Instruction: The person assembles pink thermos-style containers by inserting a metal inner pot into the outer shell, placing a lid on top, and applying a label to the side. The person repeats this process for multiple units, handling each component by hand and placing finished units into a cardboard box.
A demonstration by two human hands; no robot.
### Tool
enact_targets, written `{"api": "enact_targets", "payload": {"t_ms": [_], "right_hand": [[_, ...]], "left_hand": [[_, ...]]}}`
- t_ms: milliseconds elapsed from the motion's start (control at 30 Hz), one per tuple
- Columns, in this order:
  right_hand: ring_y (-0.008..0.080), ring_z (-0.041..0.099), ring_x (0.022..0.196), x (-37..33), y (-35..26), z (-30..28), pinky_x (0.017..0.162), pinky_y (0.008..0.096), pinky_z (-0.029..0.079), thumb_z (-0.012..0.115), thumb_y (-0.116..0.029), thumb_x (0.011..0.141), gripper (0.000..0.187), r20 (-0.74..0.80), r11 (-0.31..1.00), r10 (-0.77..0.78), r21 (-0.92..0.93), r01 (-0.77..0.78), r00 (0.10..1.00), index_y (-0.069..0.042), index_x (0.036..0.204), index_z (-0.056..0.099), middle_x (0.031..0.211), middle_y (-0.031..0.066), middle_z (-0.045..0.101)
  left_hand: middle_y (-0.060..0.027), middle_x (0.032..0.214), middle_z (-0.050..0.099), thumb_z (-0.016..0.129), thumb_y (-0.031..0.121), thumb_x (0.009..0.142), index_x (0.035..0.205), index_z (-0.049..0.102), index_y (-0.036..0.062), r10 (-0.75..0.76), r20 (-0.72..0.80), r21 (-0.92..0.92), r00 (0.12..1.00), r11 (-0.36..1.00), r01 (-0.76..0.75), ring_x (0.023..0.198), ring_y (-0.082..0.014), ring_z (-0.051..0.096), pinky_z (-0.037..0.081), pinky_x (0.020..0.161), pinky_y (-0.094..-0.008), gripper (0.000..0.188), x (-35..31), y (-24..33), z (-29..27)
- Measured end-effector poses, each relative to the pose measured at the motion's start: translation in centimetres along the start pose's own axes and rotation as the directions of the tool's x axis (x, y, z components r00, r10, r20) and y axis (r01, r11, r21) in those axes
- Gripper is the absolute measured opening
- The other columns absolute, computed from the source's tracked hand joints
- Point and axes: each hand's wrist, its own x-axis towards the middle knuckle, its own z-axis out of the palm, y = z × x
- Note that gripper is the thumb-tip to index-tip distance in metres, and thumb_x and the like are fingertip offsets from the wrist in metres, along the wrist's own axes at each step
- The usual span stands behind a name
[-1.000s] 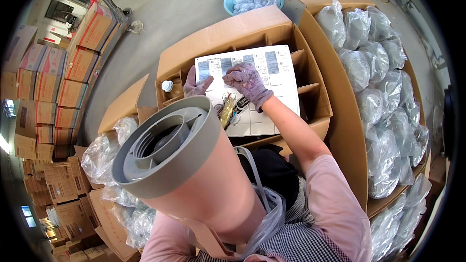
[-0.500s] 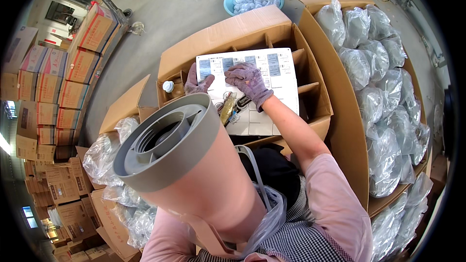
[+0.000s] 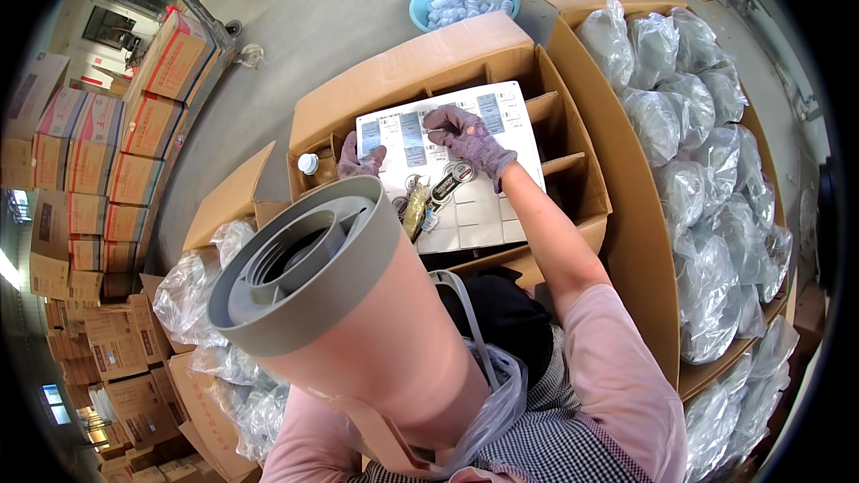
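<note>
A white sheet of labels (image 3: 488, 215), printed with blue-grey blocks, lies tilted over an open divided carton (image 3: 412, 63). My left hand (image 3: 360, 161), in a purple-grey glove, grips its left edge, thumb on top. My gloved right hand (image 3: 470, 139) is over the upper middle of the sheet, fingers pinched together; what they hold, if anything, is hidden. Below it are a black-and-white sticker (image 3: 452, 181) and a small yellowish crinkled packet (image 3: 415, 207). Beside my left hand, a white-capped bottle (image 3: 308, 164) stands in the carton. A large pink cylinder (image 3: 376, 331) with a grey ringed end blocks my left forearm.
On the right stands a tall carton (image 3: 617, 188) full of clear-plastic-wrapped items (image 3: 707, 215). Another carton (image 3: 228, 183) with plastic-wrapped items is at left. Beyond, a blue basin (image 3: 420, 13) holds pale caps. Stacked boxes (image 3: 148, 143) line the far left.
My right hand has lifted a little and moved slightly right, its fingers now drawn into a pinch. The label sheet has shifted slightly left and turned a little, uncovering more of the black-and-white sticker.
</note>
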Motion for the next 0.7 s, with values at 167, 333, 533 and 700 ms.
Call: {"api": "enact_targets", "payload": {"t_ms": [167,333,533,700], "right_hand": [[0.0290,0.064,0.102,0.2,-0.4,0.5,0.091,0.0400,0.051,0.075,-0.015,0.079,0.022,0.182,0.661,-0.365,-0.640,0.392,0.913,-0.012,0.101,0.071,0.108,0.0100,0.068],[0.0290,0.064,0.096,1.2,0.8,2.1,0.085,0.0393,0.052,0.071,-0.014,0.079,0.008,0.199,0.648,-0.407,-0.625,0.435,0.892,-0.010,0.086,0.069,0.097,0.0079,0.068],[0.0279,0.062,0.101,0.8,0.4,1.2,0.089,0.0380,0.049,0.068,-0.015,0.082,0.006,0.078,0.800,-0.315,-0.515,0.309,0.946,-0.011,0.086,0.067,0.099,0.0065,0.067],[0.0284,0.060,0.105,0.9,-0.3,3.1,0.095,0.0404,0.045,0.071,-0.018,0.083,0.013,0.248,0.580,-0.377,-0.688,0.436,0.892,-0.012,0.093,0.066,0.103,0.0055,0.068]], "left_hand": [[-0.0089,0.118,0.065,0.075,-0.002,0.081,0.140,0.046,0.0017,0.041,0.161,-0.132,0.986,0.991,-0.020,0.103,-0.0167,0.063,0.051,0.089,-0.0283,0.066,0.7,0.2,0.8],[-0.0055,0.106,0.067,0.070,-0.007,0.080,0.128,0.054,0.0026,0.062,0.055,-0.089,0.997,0.994,-0.057,0.091,-0.0130,0.063,0.051,0.080,-0.0257,0.052,0.2,0.1,0.2],[-0.0085,0.119,0.065,0.074,-0.002,0.082,0.140,0.045,0.0006,0.027,0.082,-0.018,0.996,1.000,-0.026,0.102,-0.0153,0.063,0.051,0.089,-0.0280,0.065,1.2,-0.4,-0.4],[-0.0081,0.119,0.065,0.075,-0.002,0.083,0.140,0.046,0.0004,0.079,0.084,-0.033,0.993,0.997,-0.077,0.102,-0.0152,0.063,0.052,0.088,-0.0279,0.064,0.5,-0.6,-1.6]]}}
